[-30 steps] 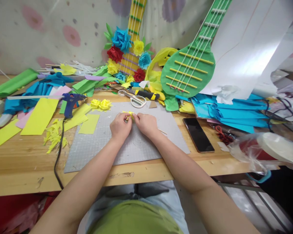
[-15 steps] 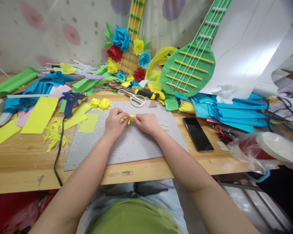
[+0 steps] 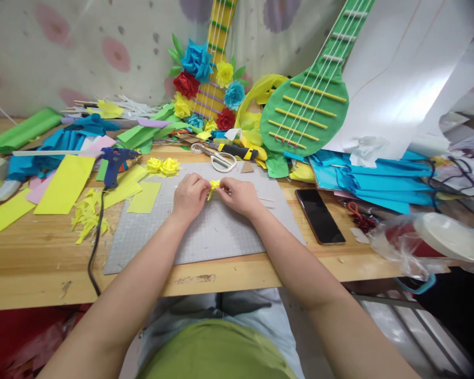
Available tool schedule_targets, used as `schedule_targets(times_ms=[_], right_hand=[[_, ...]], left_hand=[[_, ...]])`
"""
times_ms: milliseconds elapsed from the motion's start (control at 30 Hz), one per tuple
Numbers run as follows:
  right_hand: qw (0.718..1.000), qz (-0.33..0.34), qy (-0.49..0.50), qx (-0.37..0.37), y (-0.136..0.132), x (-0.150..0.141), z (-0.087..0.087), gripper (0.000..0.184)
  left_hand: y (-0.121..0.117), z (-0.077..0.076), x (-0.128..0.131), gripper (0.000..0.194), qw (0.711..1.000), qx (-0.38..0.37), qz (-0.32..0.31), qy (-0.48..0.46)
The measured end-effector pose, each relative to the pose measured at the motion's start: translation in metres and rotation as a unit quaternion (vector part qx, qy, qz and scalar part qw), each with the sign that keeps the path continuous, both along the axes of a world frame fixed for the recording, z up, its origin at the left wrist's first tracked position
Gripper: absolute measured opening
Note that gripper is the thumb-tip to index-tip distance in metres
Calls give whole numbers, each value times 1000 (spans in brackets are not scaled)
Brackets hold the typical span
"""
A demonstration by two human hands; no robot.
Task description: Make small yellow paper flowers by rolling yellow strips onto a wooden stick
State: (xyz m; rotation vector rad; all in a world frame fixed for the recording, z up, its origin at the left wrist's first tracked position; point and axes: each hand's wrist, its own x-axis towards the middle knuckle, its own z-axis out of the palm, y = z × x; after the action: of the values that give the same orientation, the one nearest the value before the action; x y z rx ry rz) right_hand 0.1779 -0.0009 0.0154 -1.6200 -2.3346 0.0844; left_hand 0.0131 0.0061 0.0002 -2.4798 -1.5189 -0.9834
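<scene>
Over the grey cutting mat (image 3: 221, 237), my left hand (image 3: 190, 196) and my right hand (image 3: 239, 195) pinch a small yellow paper flower (image 3: 214, 186) between their fingertips. My fingers hide part of it, and a narrow yellow strip hangs below. A thin stick (image 3: 266, 199) shows beside my right hand. Finished-looking yellow paper flowers (image 3: 164, 167) sit at the mat's back left edge. Nearer my left forearm lies a yellow paper rectangle (image 3: 144, 197).
Left of the mat are a blue glue gun (image 3: 112, 166), its black cord (image 3: 95, 247) and yellow paper scraps (image 3: 89, 216). Scissors (image 3: 221, 159) and a utility knife (image 3: 237, 151) lie behind my hands. A phone (image 3: 319, 216) is at right. A green paper instrument (image 3: 306, 113) leans behind.
Both hands have shifted slightly, with the fingers curled more around the flower. The yellow flower shows more between my fingertips than before.
</scene>
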Motion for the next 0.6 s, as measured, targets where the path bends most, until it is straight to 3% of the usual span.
schedule_targets(times_ms=[267, 600], right_hand=[[994, -20, 57, 88, -1, -6, -5, 27], [994, -41, 37, 91, 1, -12, -13, 21]], left_hand=[[0, -1, 5, 16, 999, 24, 31, 4], [-1, -2, 2, 14, 1000, -5, -18, -6]])
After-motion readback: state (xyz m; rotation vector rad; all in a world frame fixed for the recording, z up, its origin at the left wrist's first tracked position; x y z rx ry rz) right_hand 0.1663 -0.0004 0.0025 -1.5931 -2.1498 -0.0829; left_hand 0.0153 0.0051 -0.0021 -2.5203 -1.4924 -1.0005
